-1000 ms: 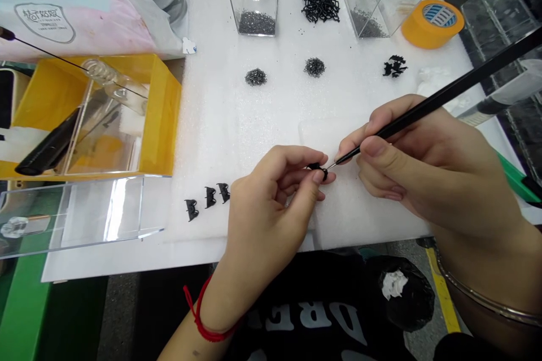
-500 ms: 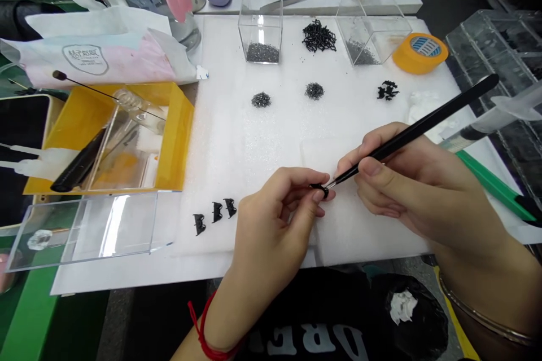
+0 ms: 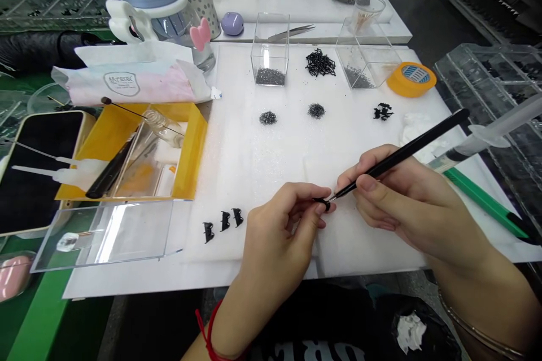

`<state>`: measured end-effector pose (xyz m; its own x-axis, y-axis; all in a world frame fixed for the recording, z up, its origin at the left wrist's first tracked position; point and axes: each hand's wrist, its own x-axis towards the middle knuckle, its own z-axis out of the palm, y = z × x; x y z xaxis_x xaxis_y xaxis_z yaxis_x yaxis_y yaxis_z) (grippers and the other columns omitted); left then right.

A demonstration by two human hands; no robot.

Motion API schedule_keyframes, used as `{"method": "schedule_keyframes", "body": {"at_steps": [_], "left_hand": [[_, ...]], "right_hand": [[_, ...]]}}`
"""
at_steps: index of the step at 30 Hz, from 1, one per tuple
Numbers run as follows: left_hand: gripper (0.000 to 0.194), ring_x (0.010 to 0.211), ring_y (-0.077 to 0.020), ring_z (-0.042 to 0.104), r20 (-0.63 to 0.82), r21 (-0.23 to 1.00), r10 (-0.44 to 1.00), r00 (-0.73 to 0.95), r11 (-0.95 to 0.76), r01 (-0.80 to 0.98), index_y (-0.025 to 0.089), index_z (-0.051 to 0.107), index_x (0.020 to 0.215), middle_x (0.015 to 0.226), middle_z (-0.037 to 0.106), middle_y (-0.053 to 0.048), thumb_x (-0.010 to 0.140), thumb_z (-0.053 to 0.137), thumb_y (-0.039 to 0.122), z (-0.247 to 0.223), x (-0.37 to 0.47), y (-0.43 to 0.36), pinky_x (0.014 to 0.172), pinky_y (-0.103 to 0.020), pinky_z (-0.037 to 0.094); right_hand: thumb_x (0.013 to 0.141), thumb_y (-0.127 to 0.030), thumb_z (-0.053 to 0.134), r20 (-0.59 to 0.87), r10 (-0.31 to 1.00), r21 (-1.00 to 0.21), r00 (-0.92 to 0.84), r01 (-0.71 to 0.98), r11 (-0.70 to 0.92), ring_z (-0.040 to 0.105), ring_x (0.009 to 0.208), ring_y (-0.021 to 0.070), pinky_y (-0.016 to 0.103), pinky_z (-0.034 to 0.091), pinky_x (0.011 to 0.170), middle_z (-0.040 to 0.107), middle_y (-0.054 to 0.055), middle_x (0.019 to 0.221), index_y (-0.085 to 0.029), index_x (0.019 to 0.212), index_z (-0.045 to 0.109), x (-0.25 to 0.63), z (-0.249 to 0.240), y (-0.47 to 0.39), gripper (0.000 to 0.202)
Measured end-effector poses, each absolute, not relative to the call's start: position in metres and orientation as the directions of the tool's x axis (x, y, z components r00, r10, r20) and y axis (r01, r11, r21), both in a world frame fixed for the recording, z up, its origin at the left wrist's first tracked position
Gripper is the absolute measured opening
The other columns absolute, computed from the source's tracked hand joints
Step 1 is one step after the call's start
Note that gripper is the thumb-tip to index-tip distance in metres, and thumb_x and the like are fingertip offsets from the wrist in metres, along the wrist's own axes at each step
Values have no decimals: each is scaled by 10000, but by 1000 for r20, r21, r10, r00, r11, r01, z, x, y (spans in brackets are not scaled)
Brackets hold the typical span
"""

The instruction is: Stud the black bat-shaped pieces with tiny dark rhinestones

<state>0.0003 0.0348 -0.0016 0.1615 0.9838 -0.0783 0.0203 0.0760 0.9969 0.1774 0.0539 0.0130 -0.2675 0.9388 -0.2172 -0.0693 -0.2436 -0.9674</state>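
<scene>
Between the thumb and fingers of my left hand (image 3: 282, 228) is a small black piece (image 3: 324, 203), mostly covered by the fingertips. My right hand (image 3: 402, 197) grips a slim black pen-like tool (image 3: 406, 152) with a fine metal tip. That tip meets the black piece, or nearly so; I cannot tell whether it touches. Left of my left hand, three black winged pieces (image 3: 225, 220) stand in a slanting row on the white foam sheet (image 3: 279, 152). Small piles of dark beads (image 3: 315, 110) and black bits (image 3: 383, 111) lie farther back.
A yellow box (image 3: 197, 152) of tools and a clear lid (image 3: 105, 237) are at left. Clear bead boxes (image 3: 271, 51), black links (image 3: 320, 62) and orange tape (image 3: 411, 79) line the back. A syringe (image 3: 478, 141) and a green-handled tool (image 3: 486, 203) lie at right.
The camera view has tilted up, so the table's things sit lower in the picture and more of the far side shows. Both hands keep nearly the same grip and pose.
</scene>
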Motion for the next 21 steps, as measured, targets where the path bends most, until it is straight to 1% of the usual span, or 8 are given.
{"method": "schedule_keyframes", "body": {"at_steps": [2,4,10,13,15,19,21], "left_hand": [[142,733,-93,687,-80,997,983,168,78,22,194,636,981,888,744,-5,875,602,106,-2,0,34,688,-174,568],[147,733,-90,686,-84,996,981,173,81,27,191,637,985,878,742,-2,874,601,103,-2,0,34,691,-169,566],[145,711,-111,688,-86,996,983,163,81,36,182,639,973,854,741,-12,865,598,95,-2,1,35,674,-204,573],[135,690,-103,676,-96,995,982,165,92,32,181,640,969,835,738,-10,864,600,105,-1,1,35,670,-194,561],[127,683,-98,665,-100,995,980,170,97,24,180,641,960,824,733,-9,862,600,112,-1,1,35,667,-189,548],[115,677,-107,646,-157,987,972,176,158,8,183,641,950,826,721,-15,855,596,138,-1,1,35,675,-216,529],[113,683,-120,643,-176,984,967,182,177,8,185,637,953,834,720,-22,855,589,155,-3,1,36,679,-235,525]], "right_hand": [[915,-316,544,-214,937,-968,-277,-67,-241,288,415,29,212,213,373,477,-48,652,-250,955,478,178,13,54,102],[918,-315,538,-207,938,-970,-278,-66,-233,291,419,28,212,214,375,489,-45,670,-253,957,475,178,12,54,97],[912,-311,548,-213,938,-968,-272,-70,-240,298,424,24,201,226,380,504,-41,696,-249,953,474,178,12,54,105],[905,-312,559,-217,940,-965,-263,-85,-246,312,427,16,183,240,384,524,-36,721,-238,952,475,177,12,54,121],[900,-317,567,-219,941,-965,-257,-86,-248,315,428,12,174,245,386,527,-37,726,-232,956,473,178,12,53,138],[892,-342,576,-232,938,-961,-256,-88,-262,302,414,10,177,230,379,562,-22,771,-222,974,457,179,7,53,188],[876,-370,596,-272,929,-948,-252,-97,-304,302,412,13,178,226,384,563,-21,760,-221,991,441,179,6,55,244]]}}
